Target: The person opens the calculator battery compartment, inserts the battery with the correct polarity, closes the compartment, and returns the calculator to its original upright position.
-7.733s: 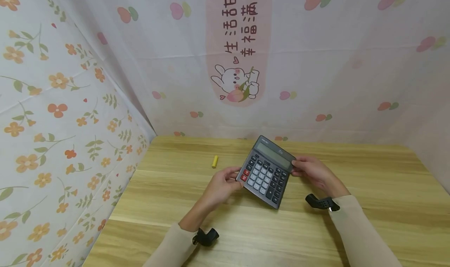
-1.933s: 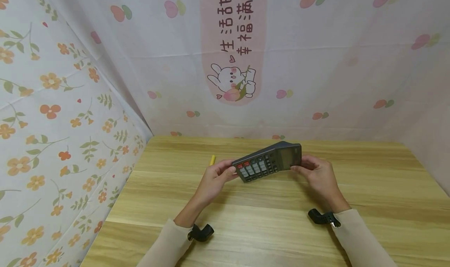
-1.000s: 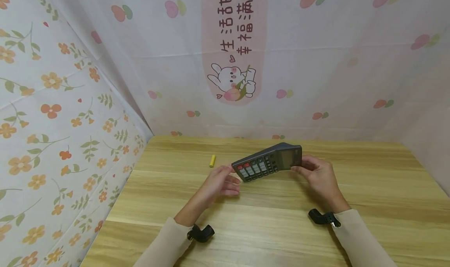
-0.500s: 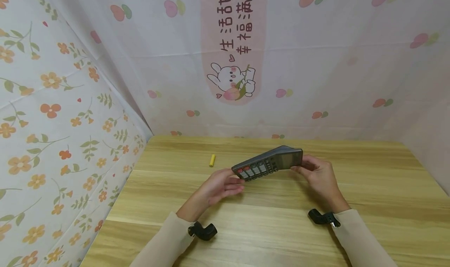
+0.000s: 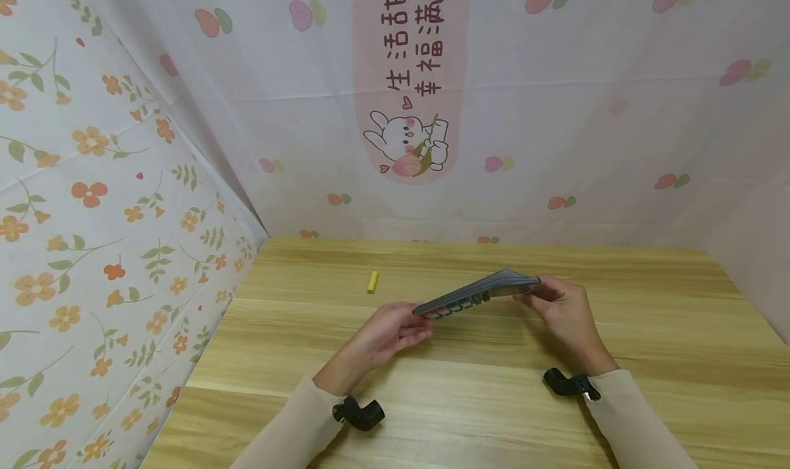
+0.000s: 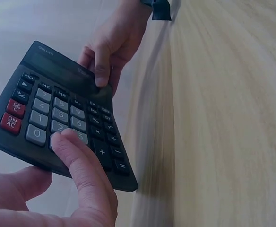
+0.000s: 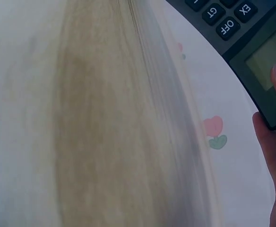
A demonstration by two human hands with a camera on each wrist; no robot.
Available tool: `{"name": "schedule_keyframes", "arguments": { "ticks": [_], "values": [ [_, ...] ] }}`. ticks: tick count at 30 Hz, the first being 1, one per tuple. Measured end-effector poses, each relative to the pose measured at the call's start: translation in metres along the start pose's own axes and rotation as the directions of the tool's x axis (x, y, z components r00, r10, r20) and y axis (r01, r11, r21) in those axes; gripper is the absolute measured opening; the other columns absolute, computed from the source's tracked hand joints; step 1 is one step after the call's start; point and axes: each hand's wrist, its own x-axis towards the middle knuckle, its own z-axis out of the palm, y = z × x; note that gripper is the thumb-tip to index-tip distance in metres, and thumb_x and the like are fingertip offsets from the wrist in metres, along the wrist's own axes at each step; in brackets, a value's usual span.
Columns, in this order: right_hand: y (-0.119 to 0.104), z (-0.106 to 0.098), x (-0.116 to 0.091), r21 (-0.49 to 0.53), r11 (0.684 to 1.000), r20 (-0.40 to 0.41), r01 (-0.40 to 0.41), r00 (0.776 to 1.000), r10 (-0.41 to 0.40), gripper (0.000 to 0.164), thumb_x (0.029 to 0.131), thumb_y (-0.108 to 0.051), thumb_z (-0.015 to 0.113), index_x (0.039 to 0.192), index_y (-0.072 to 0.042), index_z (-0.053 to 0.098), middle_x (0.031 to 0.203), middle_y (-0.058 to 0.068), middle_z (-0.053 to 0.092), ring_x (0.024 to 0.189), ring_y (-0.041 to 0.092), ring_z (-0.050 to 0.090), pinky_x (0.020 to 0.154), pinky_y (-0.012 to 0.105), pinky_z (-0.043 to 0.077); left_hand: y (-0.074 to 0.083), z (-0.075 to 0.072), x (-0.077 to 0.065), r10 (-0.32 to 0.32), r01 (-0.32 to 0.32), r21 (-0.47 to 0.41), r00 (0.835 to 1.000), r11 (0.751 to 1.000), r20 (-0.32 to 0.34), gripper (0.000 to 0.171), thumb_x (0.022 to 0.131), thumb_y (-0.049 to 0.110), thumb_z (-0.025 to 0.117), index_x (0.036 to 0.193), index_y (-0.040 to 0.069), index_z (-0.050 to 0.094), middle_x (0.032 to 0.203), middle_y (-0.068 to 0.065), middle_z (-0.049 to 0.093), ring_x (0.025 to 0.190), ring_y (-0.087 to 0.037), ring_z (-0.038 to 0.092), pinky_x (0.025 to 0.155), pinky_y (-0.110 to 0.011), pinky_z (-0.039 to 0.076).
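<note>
A dark grey calculator (image 5: 472, 295) is held above the table, seen nearly edge-on in the head view with its keys facing down. My left hand (image 5: 395, 333) holds its left end; in the left wrist view two fingers (image 6: 83, 163) lie over the number keys and the thumb (image 6: 34, 182) is at the edge. My right hand (image 5: 564, 315) grips the display end, its thumb (image 6: 101, 66) on the face beside the screen. The right wrist view shows the OFF key (image 7: 228, 29) and part of the display. The calculator's back is hidden from these views.
A small yellow cylinder, like a battery (image 5: 373, 282), lies on the wooden table (image 5: 469, 400) behind and left of the calculator. A flowered cloth (image 5: 111, 249) hangs at the left and a printed cloth (image 5: 524, 112) at the back. Each wrist wears a black camera mount (image 5: 361, 414).
The calculator has tipped from showing its keys and screen to nearly edge-on, and sits slightly lower. My left hand has shifted from thumb over the keys to fingers over them. The yellow cylinder stays put.
</note>
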Motion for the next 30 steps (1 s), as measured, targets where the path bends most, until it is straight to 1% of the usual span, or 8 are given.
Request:
{"name": "schedule_keyframes", "arguments": {
  "ticks": [3, 5, 8, 10, 16, 23, 27, 30],
  "values": [
    [0.001, -0.001, 0.000, 0.005, 1.000, 0.000, -0.004, 1.000, 0.004, 0.018, 0.093, 0.017, 0.079, 0.106, 0.005, 0.080, 0.103, 0.006, 0.082, 0.094, 0.000, 0.077, 0.083, 0.017, 0.059, -0.001, 0.001, -0.002, -0.005, 0.005, 0.009, 1.000, 1.000, 0.001, 0.038, 0.117, 0.014, 0.052, 0.142, -0.013, 0.057, 0.114, -0.020, 0.071, 0.092, -0.019, 0.073, 0.088, -0.026, 0.061],
    [0.001, -0.002, -0.001, 0.020, 1.000, 0.005, -0.013, 1.000, 0.013, 0.022, 0.092, 0.019, 0.077, 0.108, 0.004, 0.081, 0.109, 0.007, 0.082, 0.097, 0.001, 0.076, 0.084, 0.017, 0.059, -0.002, 0.001, -0.002, -0.008, 0.008, 0.014, 1.000, 1.000, 0.004, 0.038, 0.117, 0.014, 0.054, 0.142, -0.014, 0.057, 0.112, -0.017, 0.071, 0.092, -0.018, 0.073, 0.087, -0.025, 0.061],
    [0.002, -0.004, -0.002, 0.041, 0.999, 0.023, -0.017, 1.000, 0.016, 0.028, 0.093, 0.020, 0.075, 0.114, 0.001, 0.082, 0.119, 0.013, 0.081, 0.107, 0.002, 0.075, 0.089, 0.018, 0.058, -0.003, 0.001, -0.002, -0.007, 0.006, 0.023, 1.000, 1.000, 0.009, 0.037, 0.115, 0.013, 0.056, 0.140, -0.014, 0.057, 0.110, -0.014, 0.071, 0.093, -0.017, 0.072, 0.087, -0.025, 0.061],
    [0.002, -0.004, -0.002, 0.058, 0.998, 0.036, -0.014, 0.999, 0.012, 0.029, 0.095, 0.021, 0.074, 0.115, 0.001, 0.081, 0.122, 0.018, 0.079, 0.112, 0.003, 0.074, 0.092, 0.018, 0.058, -0.005, 0.001, -0.002, -0.006, 0.006, 0.023, 1.000, 1.000, 0.012, 0.036, 0.114, 0.011, 0.058, 0.140, -0.014, 0.057, 0.111, -0.014, 0.070, 0.094, -0.017, 0.071, 0.088, -0.026, 0.061],
    [0.002, -0.005, -0.003, 0.086, 0.996, 0.042, 0.009, 0.999, -0.013, 0.024, 0.097, 0.017, 0.074, 0.113, 0.002, 0.082, 0.122, 0.022, 0.078, 0.112, 0.005, 0.074, 0.092, 0.019, 0.058, -0.008, 0.002, -0.001, -0.005, 0.005, 0.026, 1.000, 1.000, 0.019, 0.034, 0.113, 0.009, 0.059, 0.138, -0.013, 0.058, 0.114, -0.015, 0.068, 0.097, -0.018, 0.069, 0.088, -0.027, 0.061],
    [0.004, -0.007, -0.004, 0.133, 0.991, 0.059, 0.026, 0.998, -0.035, 0.021, 0.099, 0.017, 0.072, 0.115, 0.006, 0.080, 0.124, 0.020, 0.078, 0.117, 0.008, 0.073, 0.095, 0.021, 0.057, -0.011, 0.003, -0.001, -0.019, 0.018, 0.043, 1.000, 0.999, 0.012, 0.037, 0.112, 0.010, 0.064, 0.140, -0.012, 0.055, 0.105, -0.008, 0.068, 0.089, -0.013, 0.067, 0.078, -0.023, 0.057],
    [0.006, -0.007, -0.004, 0.154, 0.987, 0.062, 0.046, 0.996, -0.056, 0.023, 0.096, 0.020, 0.073, 0.114, 0.008, 0.079, 0.124, 0.018, 0.078, 0.119, 0.009, 0.072, 0.096, 0.021, 0.057, -0.011, 0.004, -0.001, -0.029, 0.029, 0.039, 1.000, 0.999, 0.005, 0.038, 0.111, 0.010, 0.065, 0.140, -0.012, 0.055, 0.102, -0.007, 0.068, 0.086, -0.012, 0.067, 0.075, -0.022, 0.057],
    [0.007, -0.008, -0.004, 0.178, 0.982, 0.067, 0.066, 0.995, -0.079, 0.024, 0.093, 0.022, 0.074, 0.114, 0.010, 0.078, 0.124, 0.018, 0.078, 0.121, 0.010, 0.072, 0.098, 0.022, 0.057, -0.012, 0.005, 0.000, -0.031, 0.030, 0.039, 0.999, 0.999, 0.011, 0.040, 0.111, 0.009, 0.065, 0.142, -0.013, 0.055, 0.102, -0.007, 0.069, 0.086, -0.012, 0.068, 0.077, -0.023, 0.058]
  ]
}}
